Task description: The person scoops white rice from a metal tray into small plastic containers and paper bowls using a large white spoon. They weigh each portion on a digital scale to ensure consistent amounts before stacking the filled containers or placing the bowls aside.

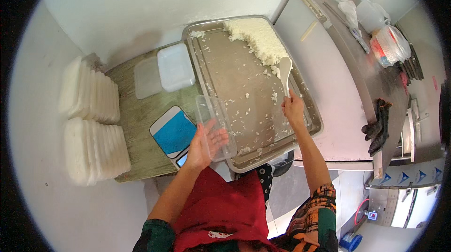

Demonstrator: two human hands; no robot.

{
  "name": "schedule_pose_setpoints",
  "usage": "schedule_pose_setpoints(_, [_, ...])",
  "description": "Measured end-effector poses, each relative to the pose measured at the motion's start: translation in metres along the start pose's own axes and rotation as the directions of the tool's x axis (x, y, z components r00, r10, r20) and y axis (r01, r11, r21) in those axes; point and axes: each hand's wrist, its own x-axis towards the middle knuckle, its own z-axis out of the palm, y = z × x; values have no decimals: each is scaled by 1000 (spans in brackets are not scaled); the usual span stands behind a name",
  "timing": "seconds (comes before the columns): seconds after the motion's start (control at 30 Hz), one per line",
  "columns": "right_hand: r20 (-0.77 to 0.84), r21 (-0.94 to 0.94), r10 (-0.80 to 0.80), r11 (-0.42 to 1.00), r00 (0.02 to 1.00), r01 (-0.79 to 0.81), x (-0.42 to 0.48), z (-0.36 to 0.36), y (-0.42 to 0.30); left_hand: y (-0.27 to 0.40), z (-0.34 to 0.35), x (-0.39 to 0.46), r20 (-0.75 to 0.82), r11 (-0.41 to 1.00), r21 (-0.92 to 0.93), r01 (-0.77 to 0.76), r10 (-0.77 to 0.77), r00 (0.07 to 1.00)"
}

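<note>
My right hand (293,108) grips the handle of a white rice paddle (285,67), whose blade touches the edge of a slab of cooked white rice (259,37). The rice fills the far right part of a large metal tray (225,72), and loose grains dot its bare bottom. In my left hand (204,148) is a clear plastic container (216,128), tilted over the tray's left rim; I see no rice in it. Left of that hand lies a kitchen scale (174,131) with a blue patch on its platform, its display partly hidden by the hand.
A white lidded container (175,67) and a translucent lid (148,77) lie on the greenish tabletop (141,139). Stacked white containers (95,150) stand along the left wall. To the right, a metal counter (352,61) bears black gloves (377,127), tongs and bagged items (390,45).
</note>
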Motion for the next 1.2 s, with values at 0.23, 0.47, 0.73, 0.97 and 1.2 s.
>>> schedule_pose_setpoints(0.23, [40, -83, 94, 992, 995, -91, 61, 7, 8, 1, 11, 4, -49, 970, 235, 62, -52, 997])
schedule_pose_setpoints(0.47, [250, -138, 241, 968, 938, -212, 114, 7, -22, 7, 13, 6, -76, 972, 182, 146, -134, 988])
schedule_pose_setpoints(0.73, [326, -635, -21, 736, 945, 235, 161, 31, -61, 10, 6, 9, -79, 967, 154, 204, -194, 978])
schedule_pose_setpoints(0.97, [342, -649, -145, 678, 928, 345, 131, 6, -37, 8, 4, 11, -25, 966, 175, 190, -189, 982])
schedule_pose_setpoints(1.2, [513, 30, 420, 863, 749, -504, 89, -75, -50, 10, -2, 11, -6, 971, 177, 158, -160, 987])
